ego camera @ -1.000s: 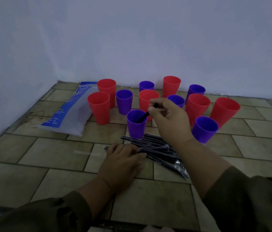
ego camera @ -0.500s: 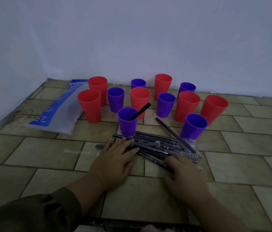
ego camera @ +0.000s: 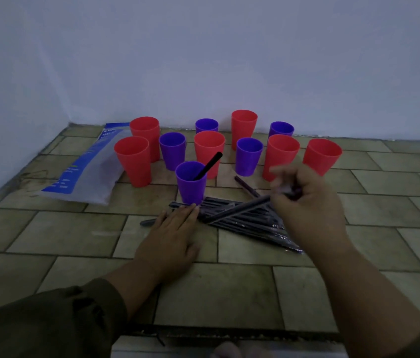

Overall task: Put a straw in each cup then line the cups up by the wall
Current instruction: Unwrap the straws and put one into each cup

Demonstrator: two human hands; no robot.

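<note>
- While the front purple cup [ego camera: 191, 186] already has a black straw [ego camera: 209, 164] leaning out over its rim to the right, the other cups in view show none. They stand clustered between the hands and the back wall [ego camera: 229, 60].
- The right hand [ego camera: 309, 202] is the nearer one to the unfilled cups. A red cup [ego camera: 280, 156] stands just beyond its knuckles, and a second purple cup [ego camera: 249, 156] is a little further left.
- The right hand's fingers are curled round one end of the held straw [ego camera: 237, 209]. They are blurred, so the exact pinch cannot be made out.
- The held straw lies close to flat. Its long axis slants from the right hand down and left, and its free end hangs over the straw pile [ego camera: 245, 226], pointing toward the left fingertips.
- To go into a cup, it will probably have to be tipped upright and carried away from the body, toward the wall.
- The left hand [ego camera: 170, 239] lies flat with its fingers straight. The fingertips press the near end of the pile, just in front of the front purple cup's base, and it grips nothing.
- A loose straw [ego camera: 246, 187] lies on the tiled floor [ego camera: 61, 228] beyond the pile, and a plastic bag [ego camera: 82, 177] sits well to the left.
</note>
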